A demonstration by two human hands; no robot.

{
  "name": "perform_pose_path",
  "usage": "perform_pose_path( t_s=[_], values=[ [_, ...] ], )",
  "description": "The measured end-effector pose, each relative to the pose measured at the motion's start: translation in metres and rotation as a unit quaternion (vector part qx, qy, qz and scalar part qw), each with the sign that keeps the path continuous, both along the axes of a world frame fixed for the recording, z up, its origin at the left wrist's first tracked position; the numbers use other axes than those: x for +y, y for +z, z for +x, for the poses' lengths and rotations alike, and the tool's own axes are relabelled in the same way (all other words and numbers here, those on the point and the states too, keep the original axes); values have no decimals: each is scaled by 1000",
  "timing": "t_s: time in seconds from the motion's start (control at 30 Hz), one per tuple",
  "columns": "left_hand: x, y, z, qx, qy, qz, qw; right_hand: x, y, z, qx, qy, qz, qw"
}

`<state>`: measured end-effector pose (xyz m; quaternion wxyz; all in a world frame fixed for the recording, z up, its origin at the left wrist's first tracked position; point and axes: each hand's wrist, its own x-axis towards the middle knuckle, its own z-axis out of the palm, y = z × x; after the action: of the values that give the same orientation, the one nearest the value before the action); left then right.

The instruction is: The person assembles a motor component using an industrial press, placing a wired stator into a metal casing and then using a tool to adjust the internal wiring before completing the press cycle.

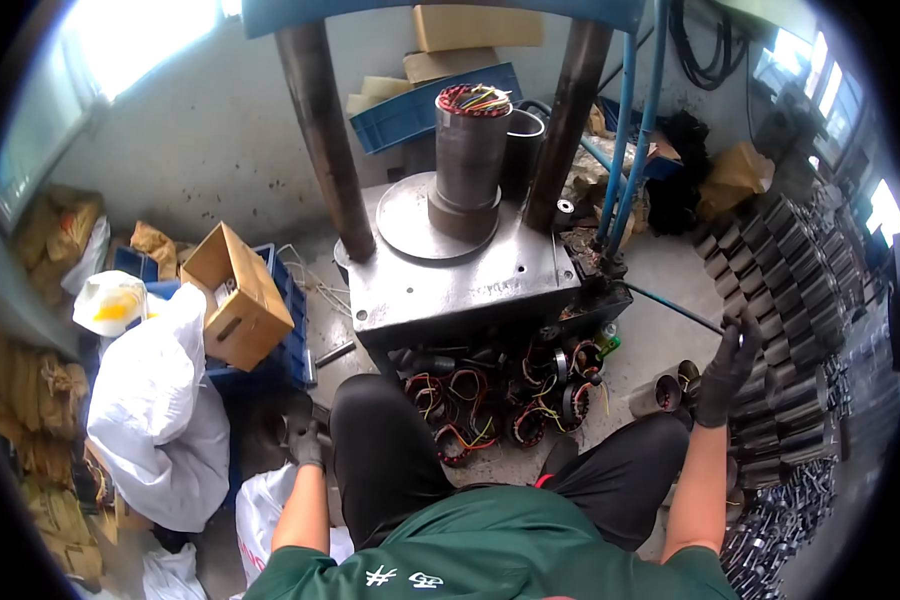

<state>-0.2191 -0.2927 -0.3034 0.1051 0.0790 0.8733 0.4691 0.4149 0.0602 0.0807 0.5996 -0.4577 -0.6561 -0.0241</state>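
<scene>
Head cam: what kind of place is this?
Probably a small motor-repair or winding workshop. A grey steel press with two round columns carries a steel cylinder topped with coloured wire ends; wound stator cores with coloured leads lie on the floor; dark metal cylinders are stacked in rows on the right.

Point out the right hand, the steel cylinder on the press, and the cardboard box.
right hand (725, 370): head view, on the gloved palm, fingers spread.
steel cylinder (469, 150): head view, mid side wall, below the coloured wires at its top.
cardboard box (238, 298): head view, on the tilted side face.
</scene>
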Motion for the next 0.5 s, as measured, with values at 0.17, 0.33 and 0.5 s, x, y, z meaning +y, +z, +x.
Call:
perform_pose_path(
  t_s=[0.17, 0.33, 0.5],
  values=[
    [-48, 46, -19, -129, 115, 197, 965, 110, 36, -38, 242, 90, 36, 965],
    [-7, 222, -14, -40, -69, 348, 934, 166, 64, -55, 194, 70, 50, 977],
    [81, 395, 10, 99, -167, 386, 902, 151, 63, -68, 191, 29, 108, 975]
  ],
)
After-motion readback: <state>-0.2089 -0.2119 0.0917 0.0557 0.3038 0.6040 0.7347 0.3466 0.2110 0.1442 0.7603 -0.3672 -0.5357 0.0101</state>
